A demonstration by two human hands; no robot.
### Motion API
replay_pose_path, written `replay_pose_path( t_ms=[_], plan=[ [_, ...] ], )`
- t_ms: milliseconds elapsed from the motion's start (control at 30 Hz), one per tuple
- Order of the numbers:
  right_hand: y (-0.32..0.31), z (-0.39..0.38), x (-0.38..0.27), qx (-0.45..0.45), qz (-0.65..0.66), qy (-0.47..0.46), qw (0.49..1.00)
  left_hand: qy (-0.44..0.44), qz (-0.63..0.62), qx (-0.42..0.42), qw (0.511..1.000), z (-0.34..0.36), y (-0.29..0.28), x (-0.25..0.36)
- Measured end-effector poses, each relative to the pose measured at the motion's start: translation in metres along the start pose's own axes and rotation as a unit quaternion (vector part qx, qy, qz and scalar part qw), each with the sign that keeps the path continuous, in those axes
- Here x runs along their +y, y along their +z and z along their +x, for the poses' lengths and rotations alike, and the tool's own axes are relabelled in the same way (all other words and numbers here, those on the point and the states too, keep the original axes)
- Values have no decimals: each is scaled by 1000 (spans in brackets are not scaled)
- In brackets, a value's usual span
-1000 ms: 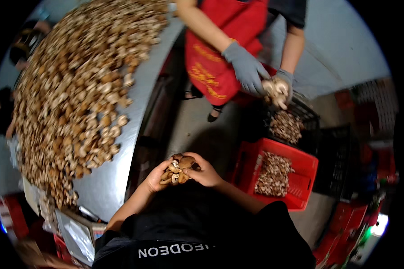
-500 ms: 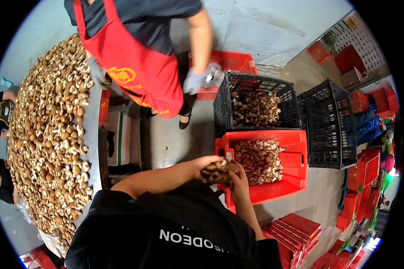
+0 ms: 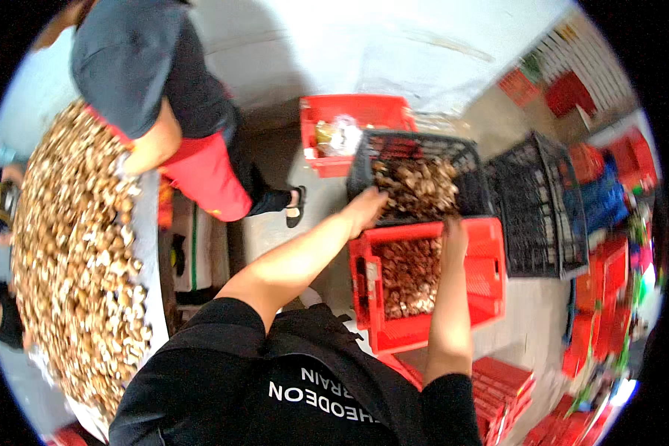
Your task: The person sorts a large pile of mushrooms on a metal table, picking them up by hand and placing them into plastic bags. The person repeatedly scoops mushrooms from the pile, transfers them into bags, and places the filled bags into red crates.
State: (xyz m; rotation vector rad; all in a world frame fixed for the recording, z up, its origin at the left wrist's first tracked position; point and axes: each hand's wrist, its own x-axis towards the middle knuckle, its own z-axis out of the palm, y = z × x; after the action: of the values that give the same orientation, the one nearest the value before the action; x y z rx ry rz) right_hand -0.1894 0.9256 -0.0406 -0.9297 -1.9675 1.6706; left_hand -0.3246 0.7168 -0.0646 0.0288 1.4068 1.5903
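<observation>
Left hand [image 3: 368,209] and right hand [image 3: 454,230] apart, at near side of black crate [image 3: 360,162] holding mushrooms [image 3: 420,184]; grip indeterminable, blurred.

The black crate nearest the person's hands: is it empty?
No, the black crate has a heap of brown mushrooms in it.

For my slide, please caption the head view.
Left hand and right hand at a black crate of mushrooms, beside a red crate.
</observation>
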Motion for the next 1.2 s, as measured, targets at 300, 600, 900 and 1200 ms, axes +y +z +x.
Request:
replay_pose_path(
  t_ms=[300, 600, 900, 1200],
  plan=[
    [90, -207, 194, -256, 72, 503, 822, -267, 74, 308, 910, -349, -257, -267],
    [331, -260, 69, -473, -100, 181, 857, 2, -403, 458, 793, -531, -206, -344],
    [577, -489, 19, -576, 87, -114, 805, 167, -308, 455, 819, -654, -191, -398],
    [580, -621, -10, -490, -93, -507, 704, 114, -151, 639, 746, -686, -234, -332]
  ],
)
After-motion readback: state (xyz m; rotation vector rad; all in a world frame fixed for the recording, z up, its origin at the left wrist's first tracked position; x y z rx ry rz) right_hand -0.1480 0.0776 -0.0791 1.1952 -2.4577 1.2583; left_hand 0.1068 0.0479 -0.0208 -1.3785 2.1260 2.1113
